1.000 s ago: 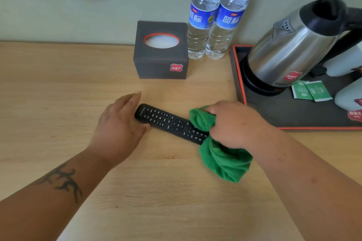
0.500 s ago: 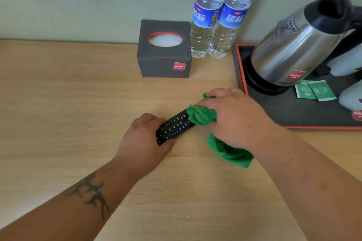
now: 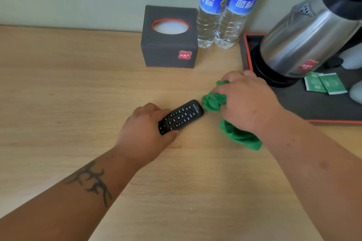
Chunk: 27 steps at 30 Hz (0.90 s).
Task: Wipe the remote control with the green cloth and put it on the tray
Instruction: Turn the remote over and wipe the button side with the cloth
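A black remote control [image 3: 182, 116] lies buttons-up on the wooden desk, pointing up and to the right. My left hand [image 3: 146, 133] grips its near end, fingers curled round it. My right hand [image 3: 247, 101] holds a bunched green cloth [image 3: 238, 137] just to the right of the remote's far tip; a fold of the cloth sits beside that tip. The dark tray with an orange rim [image 3: 313, 109] lies at the right, behind my right hand.
A steel kettle [image 3: 305, 43] on its base and two green sachets [image 3: 324, 84] occupy the tray. A dark tissue box [image 3: 169, 45] and two water bottles [image 3: 222, 10] stand at the back by the wall. Bare desk spreads left and in front.
My left hand closed round the remote's near end and turned it to point up-right. The cloth slid along the remote and came off its far tip.
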Each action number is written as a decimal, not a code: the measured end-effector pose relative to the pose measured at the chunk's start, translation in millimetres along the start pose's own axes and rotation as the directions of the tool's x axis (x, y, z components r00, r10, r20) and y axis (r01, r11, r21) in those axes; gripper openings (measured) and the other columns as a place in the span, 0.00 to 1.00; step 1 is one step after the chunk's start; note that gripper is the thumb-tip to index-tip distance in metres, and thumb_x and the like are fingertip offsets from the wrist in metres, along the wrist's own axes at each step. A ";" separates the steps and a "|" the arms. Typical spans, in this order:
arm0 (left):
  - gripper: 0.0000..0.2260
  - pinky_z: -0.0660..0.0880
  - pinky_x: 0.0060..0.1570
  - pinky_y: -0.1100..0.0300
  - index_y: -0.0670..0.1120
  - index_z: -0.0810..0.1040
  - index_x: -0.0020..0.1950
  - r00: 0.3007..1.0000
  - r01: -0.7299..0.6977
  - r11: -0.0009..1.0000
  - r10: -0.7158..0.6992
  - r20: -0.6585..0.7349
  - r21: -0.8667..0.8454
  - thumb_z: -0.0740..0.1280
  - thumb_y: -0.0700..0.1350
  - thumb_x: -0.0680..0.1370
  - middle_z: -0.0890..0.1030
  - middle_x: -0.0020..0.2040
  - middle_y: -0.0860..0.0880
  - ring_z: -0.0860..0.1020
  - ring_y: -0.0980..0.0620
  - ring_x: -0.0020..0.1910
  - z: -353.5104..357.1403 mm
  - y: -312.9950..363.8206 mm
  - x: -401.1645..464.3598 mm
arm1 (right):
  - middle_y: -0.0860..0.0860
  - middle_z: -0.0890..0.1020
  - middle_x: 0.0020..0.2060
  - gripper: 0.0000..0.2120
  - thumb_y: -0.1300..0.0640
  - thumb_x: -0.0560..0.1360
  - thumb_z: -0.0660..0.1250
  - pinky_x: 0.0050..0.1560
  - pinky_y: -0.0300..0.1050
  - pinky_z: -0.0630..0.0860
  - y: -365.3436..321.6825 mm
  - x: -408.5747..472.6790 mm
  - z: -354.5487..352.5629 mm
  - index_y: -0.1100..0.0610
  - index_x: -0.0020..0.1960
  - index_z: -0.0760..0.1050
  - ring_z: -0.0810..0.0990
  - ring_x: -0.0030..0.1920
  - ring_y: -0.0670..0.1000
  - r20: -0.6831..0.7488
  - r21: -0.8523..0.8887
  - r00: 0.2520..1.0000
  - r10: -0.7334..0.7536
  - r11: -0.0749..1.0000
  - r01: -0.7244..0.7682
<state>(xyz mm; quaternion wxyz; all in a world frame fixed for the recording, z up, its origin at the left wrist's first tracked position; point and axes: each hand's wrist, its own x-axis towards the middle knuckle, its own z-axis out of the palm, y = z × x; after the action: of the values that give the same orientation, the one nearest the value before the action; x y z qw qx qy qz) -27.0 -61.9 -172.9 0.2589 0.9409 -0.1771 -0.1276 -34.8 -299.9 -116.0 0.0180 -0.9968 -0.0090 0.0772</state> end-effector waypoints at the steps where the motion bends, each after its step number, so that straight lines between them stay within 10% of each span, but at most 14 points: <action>1: 0.20 0.74 0.50 0.56 0.62 0.76 0.63 1.000 -0.002 1.000 0.002 0.000 0.003 0.69 0.60 0.71 0.74 0.49 0.59 0.71 0.56 0.52 -0.4 0.0 0.2 | 0.48 0.76 0.61 0.21 0.56 0.70 0.68 0.57 0.55 0.71 -4.1 -0.9 1.0 0.42 0.61 0.80 0.70 0.55 0.57 -0.031 0.031 0.999 -0.034 0.999 0.035; 27: 0.24 0.74 0.47 0.56 0.57 0.75 0.67 0.999 -0.047 0.993 0.045 0.014 0.113 0.69 0.61 0.72 0.75 0.52 0.57 0.72 0.54 0.53 -5.1 2.7 1.0 | 0.48 0.71 0.65 0.28 0.50 0.75 0.64 0.59 0.55 0.70 -14.6 -38.5 15.1 0.40 0.74 0.66 0.68 0.60 0.55 0.115 -0.050 0.972 -0.206 0.976 0.212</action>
<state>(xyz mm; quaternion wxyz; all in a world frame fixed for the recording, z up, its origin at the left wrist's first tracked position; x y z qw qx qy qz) -25.1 -62.3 -167.3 0.2070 0.9490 -0.2073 -0.1169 -75.3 -285.6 -124.5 -0.0054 -0.9847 -0.1173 0.1288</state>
